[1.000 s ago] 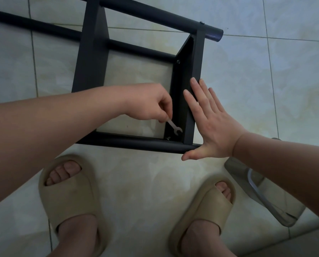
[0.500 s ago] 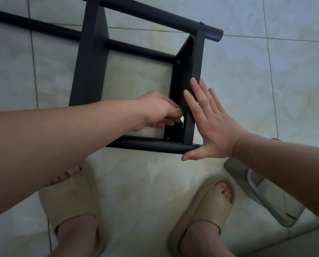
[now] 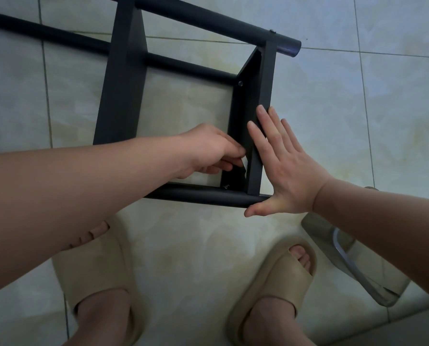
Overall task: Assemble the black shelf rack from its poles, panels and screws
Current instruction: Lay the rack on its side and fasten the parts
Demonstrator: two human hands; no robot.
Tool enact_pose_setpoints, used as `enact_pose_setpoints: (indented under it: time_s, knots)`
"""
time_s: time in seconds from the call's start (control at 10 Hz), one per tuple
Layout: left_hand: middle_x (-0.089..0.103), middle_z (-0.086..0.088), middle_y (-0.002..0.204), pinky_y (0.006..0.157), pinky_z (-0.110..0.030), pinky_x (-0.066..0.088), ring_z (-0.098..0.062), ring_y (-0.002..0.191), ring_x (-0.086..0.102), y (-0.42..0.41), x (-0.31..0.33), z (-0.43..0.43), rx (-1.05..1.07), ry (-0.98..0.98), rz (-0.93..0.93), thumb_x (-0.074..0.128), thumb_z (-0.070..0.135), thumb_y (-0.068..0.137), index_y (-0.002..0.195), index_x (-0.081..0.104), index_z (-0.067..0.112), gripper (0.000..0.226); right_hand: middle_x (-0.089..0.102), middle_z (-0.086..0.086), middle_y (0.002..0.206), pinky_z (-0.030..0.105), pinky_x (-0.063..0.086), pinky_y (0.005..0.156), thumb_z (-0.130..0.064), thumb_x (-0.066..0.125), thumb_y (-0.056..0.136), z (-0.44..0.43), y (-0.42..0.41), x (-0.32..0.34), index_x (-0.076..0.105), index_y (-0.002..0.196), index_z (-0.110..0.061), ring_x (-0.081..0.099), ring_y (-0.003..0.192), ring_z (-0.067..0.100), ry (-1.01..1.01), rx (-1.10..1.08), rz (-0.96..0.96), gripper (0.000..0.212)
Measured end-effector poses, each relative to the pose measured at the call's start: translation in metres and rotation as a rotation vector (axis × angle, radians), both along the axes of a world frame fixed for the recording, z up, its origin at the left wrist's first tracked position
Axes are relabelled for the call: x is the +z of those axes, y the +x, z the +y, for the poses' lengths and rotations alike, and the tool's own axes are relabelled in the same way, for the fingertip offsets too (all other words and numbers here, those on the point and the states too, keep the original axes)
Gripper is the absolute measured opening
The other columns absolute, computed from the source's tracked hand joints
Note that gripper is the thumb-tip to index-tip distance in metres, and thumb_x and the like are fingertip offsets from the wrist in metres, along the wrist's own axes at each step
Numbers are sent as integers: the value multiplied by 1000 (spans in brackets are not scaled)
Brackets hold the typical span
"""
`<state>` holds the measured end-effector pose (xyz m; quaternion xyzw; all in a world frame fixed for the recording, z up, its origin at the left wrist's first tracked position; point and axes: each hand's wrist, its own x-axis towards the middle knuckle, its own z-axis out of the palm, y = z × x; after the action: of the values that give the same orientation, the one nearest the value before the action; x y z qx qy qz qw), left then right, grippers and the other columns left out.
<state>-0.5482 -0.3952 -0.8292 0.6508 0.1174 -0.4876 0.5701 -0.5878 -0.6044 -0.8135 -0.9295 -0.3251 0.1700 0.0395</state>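
Black shelf rack (image 3: 123, 96) lies on its side on the tiled floor (image 3: 358, 121). Left grip (image 3: 208, 148) is curled, pinching a small silvery tool (image 3: 245, 168) inside the end panel (image 3: 263, 91), near a screw (image 3: 226, 186). Right grip (image 3: 290, 176) is spread wide and presses flat on the panel's outer face.

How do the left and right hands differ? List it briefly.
The left hand is curled, pinching a small wrench; the right hand is flat and open. The left hand works inside the rack; the right hand presses the end panel from outside. Both are at that panel's near end.
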Motion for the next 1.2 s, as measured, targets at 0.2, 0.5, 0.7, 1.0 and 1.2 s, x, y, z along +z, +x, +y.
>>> enact_pose_setpoints:
  time_s: [0.2, 0.5, 0.7, 1.0, 1.2]
  knots:
    - [78, 7, 82, 74, -29, 47, -7, 78, 69, 0, 2, 0, -3, 14, -18, 69, 30, 92, 93, 72, 25, 6, -9, 23, 167, 62, 7, 124, -100, 35, 70, 0, 0, 0, -1, 160, -2, -11, 155, 42, -4, -1, 3, 138]
    - [77, 8, 81, 76, -29, 48, -8, 79, 69, 1, 5, 1, -76, 21, -42, 68, 29, 93, 93, 72, 26, 5, -9, 24, 167, 62, 8, 124, -100, 34, 70, 0, 0, 1, 0, 160, -1, -11, 155, 42, -6, 0, 8, 138]
    - [78, 4, 84, 75, -28, 48, -8, 77, 70, 5, 8, 0, -89, -35, 41, 64, 28, 96, 94, 70, 19, 11, -9, 24, 167, 63, 8, 124, -100, 34, 70, 1, 1, 1, 0, 160, -1, -10, 155, 42, -8, 0, 9, 138]
    - [78, 5, 85, 79, -28, 50, -7, 78, 71, 13, 7, 2, -224, -30, 14, 59, 28, 100, 91, 66, 18, 14, -8, 24, 167, 63, 9, 123, -100, 34, 70, 1, 0, 1, 0, 160, -2, -10, 155, 43, -2, -3, 12, 138]
    - [78, 4, 84, 78, -28, 50, -6, 74, 71, 15, 3, 5, -268, -45, 12, 56, 24, 102, 92, 64, 19, 13, -9, 24, 167, 63, 8, 124, -100, 34, 70, 0, 1, 1, -1, 160, -2, -10, 155, 42, -2, -1, 12, 138]
